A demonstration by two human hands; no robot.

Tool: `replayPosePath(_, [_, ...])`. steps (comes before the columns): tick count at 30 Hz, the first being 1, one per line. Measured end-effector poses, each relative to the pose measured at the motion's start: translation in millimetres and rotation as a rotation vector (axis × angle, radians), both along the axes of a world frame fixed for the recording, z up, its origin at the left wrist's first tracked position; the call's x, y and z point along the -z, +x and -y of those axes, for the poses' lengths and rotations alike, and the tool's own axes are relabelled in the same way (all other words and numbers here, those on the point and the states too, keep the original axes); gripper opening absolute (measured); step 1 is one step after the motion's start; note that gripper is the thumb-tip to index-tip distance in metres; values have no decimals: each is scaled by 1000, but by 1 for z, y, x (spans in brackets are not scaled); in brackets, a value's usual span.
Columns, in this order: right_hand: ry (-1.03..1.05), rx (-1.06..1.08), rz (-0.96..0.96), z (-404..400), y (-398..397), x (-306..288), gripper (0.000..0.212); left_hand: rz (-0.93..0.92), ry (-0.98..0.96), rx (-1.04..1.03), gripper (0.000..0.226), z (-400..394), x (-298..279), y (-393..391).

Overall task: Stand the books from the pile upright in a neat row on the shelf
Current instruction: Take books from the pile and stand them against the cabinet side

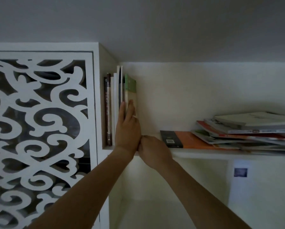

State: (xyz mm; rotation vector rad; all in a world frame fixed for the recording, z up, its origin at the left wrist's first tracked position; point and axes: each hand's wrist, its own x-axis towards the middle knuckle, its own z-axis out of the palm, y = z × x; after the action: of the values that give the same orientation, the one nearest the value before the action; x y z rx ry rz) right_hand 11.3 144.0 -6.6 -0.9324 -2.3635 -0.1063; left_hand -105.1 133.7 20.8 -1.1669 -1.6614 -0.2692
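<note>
Several books stand upright in a row (114, 106) at the left end of the white shelf (196, 153), against its side wall. The rightmost is a green-and-beige book (131, 90). My left hand (127, 129) grips this book's lower part, thumb on the left side and fingers flat on its cover. My right hand (152, 151) rests on the shelf's front edge just right of the left hand, fingers curled, apparently at the book's bottom corner. A loose pile of books (247, 129) lies flat at the shelf's right, with an orange-and-black book (188, 139) lowest and sticking out leftward.
A white carved lattice panel (39, 129) stands left of the shelf. The ceiling is close above the books. The shelf board is bare between the upright row and the pile. Below the shelf, a wall with a small blue picture (240, 172).
</note>
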Motion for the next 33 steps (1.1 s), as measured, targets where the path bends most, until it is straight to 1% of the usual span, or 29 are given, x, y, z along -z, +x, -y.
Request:
replayPosePath(2, [65, -35, -25, 4, 10, 4, 24, 18, -36, -29, 35, 7, 1, 0])
replayPosePath(4, [80, -74, -37, 6, 24, 2, 27, 2, -20, 19, 33, 11, 3, -2])
replayPosePath(6, [135, -91, -17, 9, 42, -5, 27, -19, 51, 171, 30, 13, 5, -6])
replayPosePath(8, [290, -85, 4, 5, 67, -18, 25, -26, 165, 365, 30, 11, 5, -11])
replayPosePath(9, [357, -87, -20, 1, 83, -27, 24, -14, 203, 439, 29, 11, 6, -13])
replayPosePath(11, [411, -39, -70, -12, 122, -46, 20, 1, 232, 506, 28, 11, 7, -15])
replayPosePath(12, [393, 52, -48, -22, 145, -54, 21, 1, 238, 509, 27, 10, 6, -14])
replayPosePath(13, [338, 198, 30, -33, 168, -61, 32, -4, 246, 502, 25, 9, 6, -13])
replayPosePath(15, [167, 504, 279, -53, 216, -72, 70, -9, 260, 471, 24, 7, 4, -8])
replayPosePath(16, [70, 578, 372, -60, 235, -75, 87, -1, 264, 449, 24, 6, 3, -6])
replayPosePath(17, [-4, 583, 426, -66, 250, -80, 97, 10, 264, 426, 26, 6, 2, -5])
replayPosePath(18, [-54, 538, 441, -72, 261, -85, 103, 19, 261, 405, 27, 6, 2, -5])
replayPosePath(20, [-118, 387, 397, -80, 273, -100, 110, 31, 248, 376, 27, 7, 2, -5])
replayPosePath(22, [-116, 282, 376, -80, 275, -112, 113, 39, 226, 356, 24, 7, 2, -5])
replayPosePath(23, [-68, 257, 397, -79, 273, -114, 107, 43, 216, 349, 23, 7, 2, -5])
replayPosePath(25, [90, 225, 445, -80, 267, -110, 89, 54, 208, 341, 20, 7, 2, -5])
replayPosePath(27, [192, 173, 445, -81, 262, -100, 81, 64, 201, 336, 20, 8, 1, -4])
replayPosePath(29, [222, 103, 352, -86, 260, -91, 77, 64, 195, 338, 19, 9, 1, -4])
replayPosePath(31, [204, -17, 132, -91, 261, -84, 73, 64, 199, 349, 21, 9, 1, -4])
replayPosePath(32, [223, -76, 28, -93, 262, -79, 74, 62, 200, 357, 21, 9, 1, -4])
replayPosePath(33, [278, -88, -26, -95, 264, -75, 79, 62, 200, 366, 21, 9, 1, -4])
